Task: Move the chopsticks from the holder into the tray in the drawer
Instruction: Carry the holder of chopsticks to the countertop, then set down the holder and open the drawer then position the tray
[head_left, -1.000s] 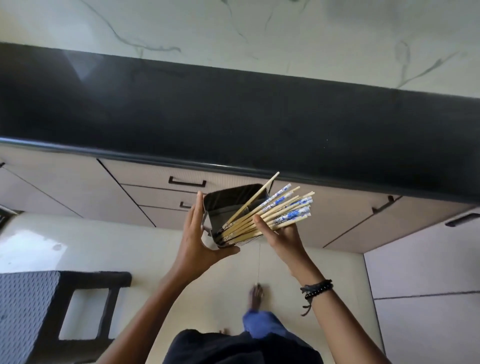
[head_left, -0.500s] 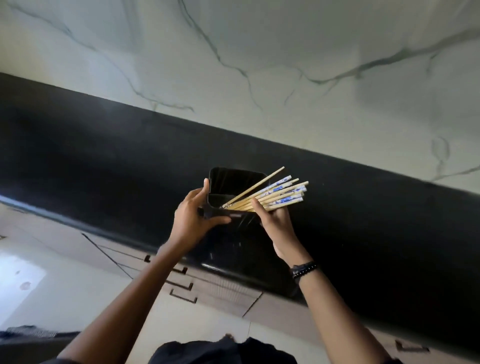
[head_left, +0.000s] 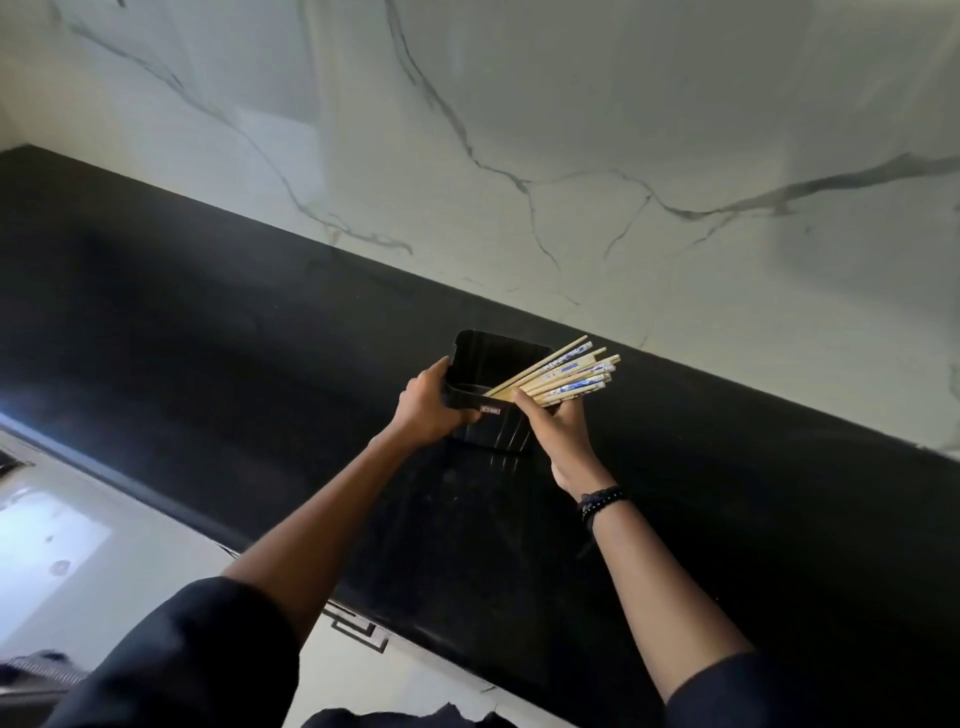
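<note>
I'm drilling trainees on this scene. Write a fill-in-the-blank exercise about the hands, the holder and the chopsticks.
1. The left hand grips the black ____ by its side.
2. The right hand is closed on a bundle of ____.
3. The holder is at the black ____, not at a drawer.
4. A dark bracelet sits on the ____ wrist.

Missing words: holder; chopsticks; counter; right
</note>
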